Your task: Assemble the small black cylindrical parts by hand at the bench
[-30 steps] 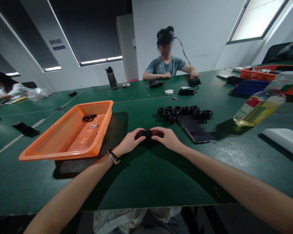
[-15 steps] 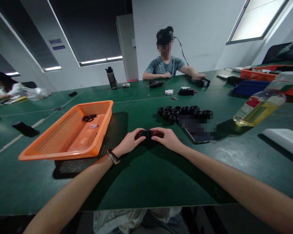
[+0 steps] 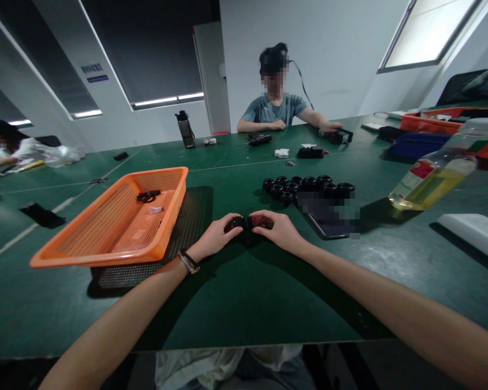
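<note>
Both my hands meet over the green table (image 3: 244, 303) and together pinch a small black part (image 3: 244, 222). My left hand (image 3: 216, 236) curls round its left end, a dark band on that wrist. My right hand (image 3: 280, 231) closes on its right end, where something reddish shows under the fingers. Just beyond, several black rubber wheels (image 3: 309, 187) lie in a cluster. To my left stands an orange mesh basket (image 3: 117, 216) on a black mesh mat (image 3: 191, 227), with a black ring part (image 3: 148, 196) and a small pale piece inside.
A phone (image 3: 329, 223) lies right of my hands. A tilted bottle of yellow liquid (image 3: 439, 176) and a white flat object (image 3: 475, 233) are on the right. A person (image 3: 277, 103) sits across the table with small parts. Another person (image 3: 8, 149) is at far left.
My hands have stayed clasped on the black part. The person opposite moved a hand and a dark object to the right along the far edge.
</note>
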The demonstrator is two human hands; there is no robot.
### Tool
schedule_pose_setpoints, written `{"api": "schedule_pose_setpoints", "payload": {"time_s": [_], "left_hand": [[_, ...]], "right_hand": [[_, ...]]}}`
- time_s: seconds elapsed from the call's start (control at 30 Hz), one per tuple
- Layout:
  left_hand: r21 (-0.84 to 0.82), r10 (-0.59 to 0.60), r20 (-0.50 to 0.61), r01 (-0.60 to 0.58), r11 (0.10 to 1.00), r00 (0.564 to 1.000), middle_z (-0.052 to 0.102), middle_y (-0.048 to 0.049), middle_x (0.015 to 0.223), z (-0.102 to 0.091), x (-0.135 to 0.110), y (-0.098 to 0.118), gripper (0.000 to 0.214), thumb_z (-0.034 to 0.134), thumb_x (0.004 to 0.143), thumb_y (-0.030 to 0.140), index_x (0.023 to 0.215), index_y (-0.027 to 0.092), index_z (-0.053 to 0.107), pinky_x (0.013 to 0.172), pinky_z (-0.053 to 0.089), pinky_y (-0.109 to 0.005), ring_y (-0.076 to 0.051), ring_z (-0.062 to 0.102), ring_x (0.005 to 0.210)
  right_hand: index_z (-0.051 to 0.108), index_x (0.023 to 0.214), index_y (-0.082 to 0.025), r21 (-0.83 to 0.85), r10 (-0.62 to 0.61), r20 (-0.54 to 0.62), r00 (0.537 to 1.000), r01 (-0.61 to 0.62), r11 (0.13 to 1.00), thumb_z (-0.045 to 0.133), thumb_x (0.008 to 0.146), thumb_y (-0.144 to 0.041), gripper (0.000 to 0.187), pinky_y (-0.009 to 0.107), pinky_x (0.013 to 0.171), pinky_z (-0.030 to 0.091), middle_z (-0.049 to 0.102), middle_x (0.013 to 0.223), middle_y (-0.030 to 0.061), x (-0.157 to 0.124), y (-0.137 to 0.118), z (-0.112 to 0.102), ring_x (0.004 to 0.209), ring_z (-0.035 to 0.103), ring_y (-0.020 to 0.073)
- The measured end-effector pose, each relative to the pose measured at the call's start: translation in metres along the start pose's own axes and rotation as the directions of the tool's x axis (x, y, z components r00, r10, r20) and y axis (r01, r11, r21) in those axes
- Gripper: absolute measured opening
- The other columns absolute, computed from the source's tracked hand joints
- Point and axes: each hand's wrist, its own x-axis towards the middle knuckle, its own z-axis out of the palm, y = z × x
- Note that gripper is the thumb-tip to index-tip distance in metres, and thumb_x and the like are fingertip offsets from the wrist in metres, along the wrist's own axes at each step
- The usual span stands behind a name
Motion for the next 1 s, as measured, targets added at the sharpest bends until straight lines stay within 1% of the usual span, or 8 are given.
{"api": "schedule_pose_setpoints", "payload": {"time_s": [0.13,0.4,0.7,1.0], "left_hand": [[0.0,-0.007,0.008,0.007,1.0,1.0,0.061,-0.0036,0.082,-0.0004,-0.0002,0.0008,0.03,0.049,0.08,0.027,0.107,0.015,0.052,0.065,0.045,-0.026,-0.016,0.056,0.071],[0.01,-0.002,0.0,0.002,1.0,1.0,0.061,-0.0035,0.086,0.0,0.0006,-0.002,0.03,0.049,0.079,0.027,0.107,0.017,0.052,0.068,0.045,-0.026,-0.016,0.057,0.075],[0.011,-0.001,0.007,0.001,1.0,1.0,0.062,-0.0036,0.087,-0.0009,0.0001,0.0003,0.029,0.049,0.08,0.028,0.106,0.017,0.052,0.069,0.045,-0.026,-0.017,0.058,0.077],[0.012,0.002,0.006,-0.002,1.0,1.0,0.061,-0.0035,0.083,-0.0007,0.0,-0.0009,0.03,0.048,0.08,0.029,0.107,0.016,0.051,0.066,0.044,-0.026,-0.017,0.057,0.073]], "right_hand": [[0.062,0.094,-0.016,0.005,-0.008,0.013,1.0,0.008,1.0,0.062,0.067,-0.013,0.027,0.03,0.071,0.05,0.068,0.081,0.0031,-0.0001,0.0006,-0.0002,0.073,0.062,0.0149],[0.063,0.095,-0.018,0.012,-0.011,0.015,1.0,0.011,1.0,0.062,0.069,-0.016,0.026,0.03,0.07,0.051,0.068,0.081,0.0026,-0.0003,0.0047,0.0007,0.073,0.063,0.015],[0.063,0.097,-0.016,-0.006,0.008,0.028,1.0,-0.008,1.0,0.062,0.07,-0.017,0.027,0.031,0.071,0.051,0.069,0.083,0.0041,-0.0004,0.0013,-0.0009,0.074,0.063,0.0158],[0.064,0.096,-0.016,-0.013,0.024,0.024,0.999,-0.024,1.0,0.061,0.071,-0.016,0.025,0.03,0.071,0.051,0.069,0.084,0.004,-0.0009,-0.0022,-0.001,0.074,0.063,0.0156]]}}
